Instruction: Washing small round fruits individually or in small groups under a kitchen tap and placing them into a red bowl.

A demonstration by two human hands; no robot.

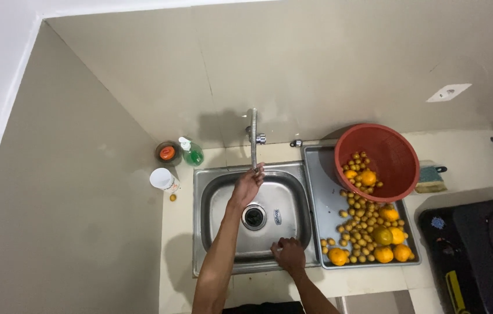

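Pale bench (467, 168) carries a steel sink (217, 192) with a drainboard (319, 174) to its right. Red colander (400, 152) tipped on the drainboard, small yellow fruit (360, 224) and oranges (385, 254) spilling out. Left hand (248, 185) reaches up under the faucet (253, 136), fingers loosely curled, holding nothing visible. Right hand (288, 254) rests on the sink's front rim; its grip cannot be told.
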